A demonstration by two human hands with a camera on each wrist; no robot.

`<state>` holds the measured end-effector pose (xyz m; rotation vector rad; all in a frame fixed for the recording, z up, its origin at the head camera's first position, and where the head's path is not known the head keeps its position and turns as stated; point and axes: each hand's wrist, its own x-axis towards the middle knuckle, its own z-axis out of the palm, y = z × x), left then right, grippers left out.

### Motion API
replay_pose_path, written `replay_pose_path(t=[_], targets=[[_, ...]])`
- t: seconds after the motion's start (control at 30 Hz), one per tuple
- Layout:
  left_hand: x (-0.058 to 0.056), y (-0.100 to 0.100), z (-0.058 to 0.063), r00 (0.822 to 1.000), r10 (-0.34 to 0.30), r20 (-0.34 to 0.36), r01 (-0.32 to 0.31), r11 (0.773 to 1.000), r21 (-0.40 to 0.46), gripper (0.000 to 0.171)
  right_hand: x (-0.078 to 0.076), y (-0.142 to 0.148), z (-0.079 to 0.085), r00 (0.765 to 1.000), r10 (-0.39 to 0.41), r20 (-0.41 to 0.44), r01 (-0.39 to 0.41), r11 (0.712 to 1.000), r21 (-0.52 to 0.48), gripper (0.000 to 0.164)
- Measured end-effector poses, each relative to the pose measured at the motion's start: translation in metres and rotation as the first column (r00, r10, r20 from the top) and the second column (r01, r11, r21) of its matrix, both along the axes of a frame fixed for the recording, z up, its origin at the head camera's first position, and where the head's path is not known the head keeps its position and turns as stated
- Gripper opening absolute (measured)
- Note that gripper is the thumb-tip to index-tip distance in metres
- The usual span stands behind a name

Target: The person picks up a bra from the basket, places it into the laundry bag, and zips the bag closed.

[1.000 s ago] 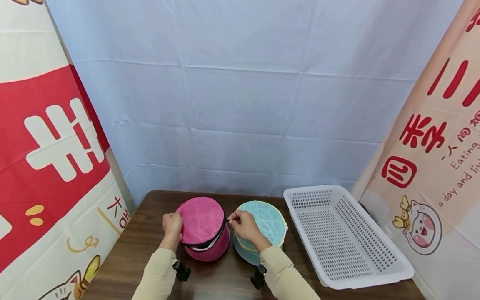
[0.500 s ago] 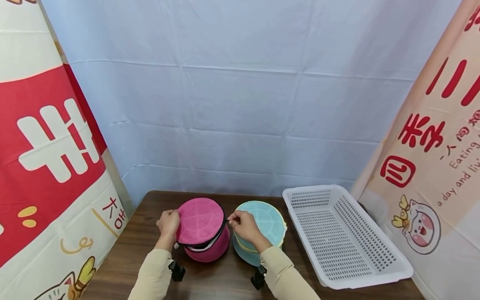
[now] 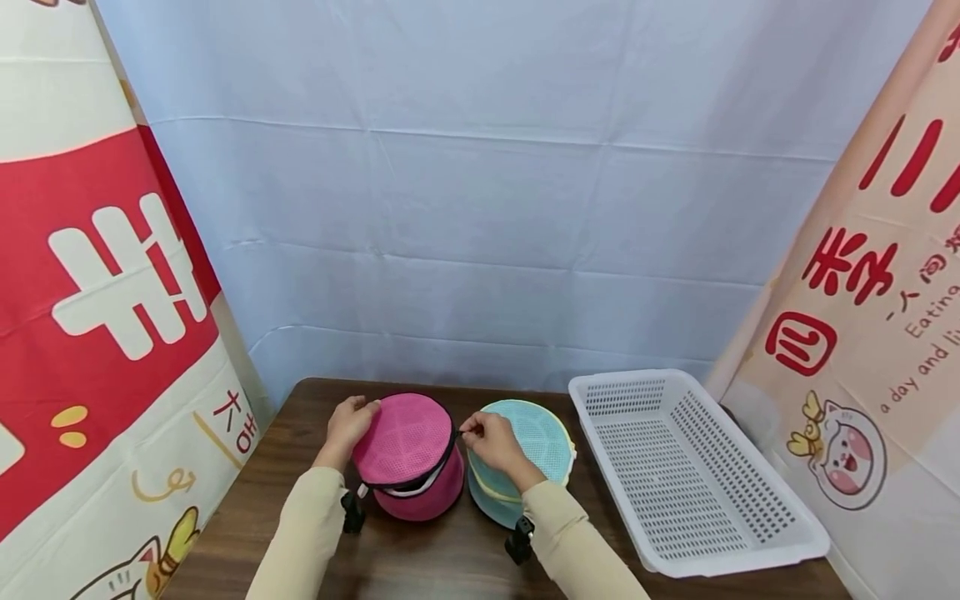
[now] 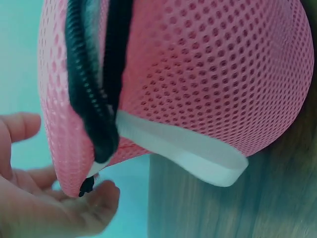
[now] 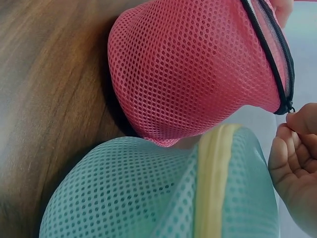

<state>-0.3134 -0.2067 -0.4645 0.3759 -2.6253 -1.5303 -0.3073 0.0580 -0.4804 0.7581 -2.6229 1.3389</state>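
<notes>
A round pink mesh laundry bag (image 3: 405, 437) stands at the table's left half, its black zipper (image 4: 89, 89) parted along the near side of the lid. Thumb and forefinger of my right hand (image 3: 493, 442) pinch the small zipper pull (image 5: 291, 109) at the lid's right edge. My left hand (image 3: 349, 428) is at the lid's left edge, its fingers loosely spread around the rim in the left wrist view. A white fabric loop (image 4: 198, 156) sticks out from the bag's seam near that hand. Below the right hand is a pale blue mesh laundry bag (image 3: 542, 442) with yellow trim.
A white perforated plastic basket (image 3: 637, 517) stands on the right of the dark wooden table (image 3: 442, 567). A pale blue cloth (image 3: 480, 250) hangs behind, and printed cloths flank both sides.
My left hand has loosened from the lid's left edge and shifted up along it, its fingers now more extended. The right hand stays at the zipper pull.
</notes>
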Motion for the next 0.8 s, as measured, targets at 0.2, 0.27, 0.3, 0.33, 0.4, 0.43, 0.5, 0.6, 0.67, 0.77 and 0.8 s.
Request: replay_pose_path(t=[0.2,0.27,0.3,0.33,0.4,0.43,0.5,0.6,0.67,0.77,0.8], targets=[[-0.011,-0.002,-0.003,0.997,-0.073,0.012,0.073,0.997,-0.017,0.053,-0.004,-0.003,-0.001,1.000,-0.008,-0.002,0.008,1.000,0.009,0.005],[-0.014,-0.002,-0.004,0.995,-0.099,0.020,0.099,0.995,-0.017,0.052,-0.005,-0.003,-0.002,1.000,-0.013,-0.002,0.014,1.000,0.015,0.005],[-0.014,-0.002,-0.004,0.993,-0.113,0.021,0.114,0.993,-0.019,0.052,-0.005,-0.003,-0.003,1.000,-0.019,0.002,0.018,1.000,0.019,0.005],[-0.016,-0.002,-0.005,0.991,-0.131,0.022,0.131,0.991,-0.019,0.052,-0.006,-0.003,-0.003,1.000,-0.020,-0.002,0.020,1.000,0.020,0.005],[-0.018,0.000,-0.004,0.986,-0.164,0.024,0.165,0.986,-0.025,0.052,-0.007,-0.003,-0.003,1.000,-0.025,-0.005,0.025,0.999,0.024,0.005],[-0.019,0.001,-0.005,0.984,-0.177,0.019,0.178,0.983,-0.043,0.052,-0.007,-0.003,-0.003,1.000,-0.026,-0.004,0.026,0.999,0.025,0.006],[-0.020,0.003,-0.004,0.982,-0.191,0.012,0.191,0.978,-0.084,0.051,-0.008,-0.003,-0.003,1.000,-0.018,-0.011,0.018,1.000,0.024,0.007],[-0.021,0.004,-0.003,0.982,-0.191,-0.001,0.189,0.972,-0.140,0.049,-0.008,-0.003,-0.002,1.000,-0.018,-0.017,0.019,1.000,0.019,0.007],[-0.022,0.005,-0.003,0.982,-0.188,-0.009,0.184,0.971,-0.154,0.045,-0.008,-0.003,-0.001,1.000,-0.020,-0.022,0.020,1.000,0.020,0.008],[-0.022,0.004,-0.004,0.984,-0.177,-0.028,0.169,0.970,-0.172,0.036,-0.008,-0.004,0.000,0.999,-0.028,-0.023,0.029,0.999,0.019,0.007],[-0.022,0.004,-0.005,0.985,-0.171,-0.036,0.162,0.971,-0.177,0.033,-0.007,-0.004,0.000,0.999,-0.028,-0.021,0.028,0.999,0.019,0.007]])
